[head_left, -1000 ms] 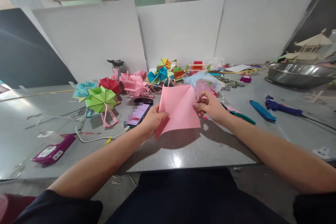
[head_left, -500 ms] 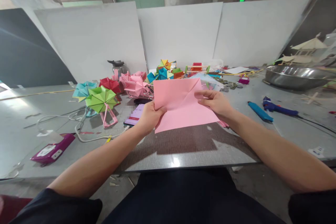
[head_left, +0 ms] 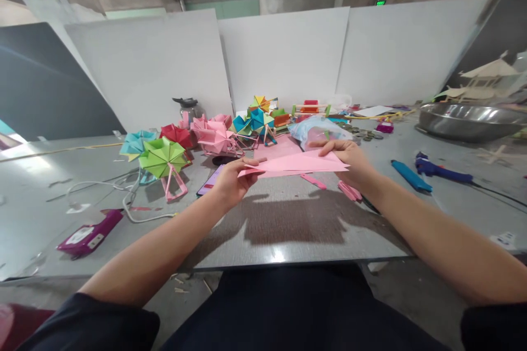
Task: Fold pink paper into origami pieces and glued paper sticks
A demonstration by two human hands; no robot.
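A sheet of pink paper (head_left: 294, 164) is held up over the table, tilted so that it shows nearly edge-on. My left hand (head_left: 235, 180) pinches its left end between thumb and fingers. At the right end my right hand (head_left: 346, 160) grips it, fingers on top. Behind the held sheet, more pink paper (head_left: 278, 147) lies on the table beside a clear plastic bag (head_left: 319, 130). Below the sheet are a small pink strip (head_left: 313, 181) and a bundle of pink folded pieces (head_left: 349, 191). A phone (head_left: 211, 180) lies by my left hand.
Folded paper wheels, among them a green one (head_left: 163, 156) and a pink one (head_left: 214, 136), stand at left. A purple power strip (head_left: 90, 232) with white cables is nearer. To the right lie a blue tube-like object (head_left: 410, 175), a glue gun (head_left: 442, 169) and a metal basin (head_left: 465, 120).
Both hands have tipped the pink paper from facing me to nearly flat. The pink paper and bag behind it, and the strip below, now show.
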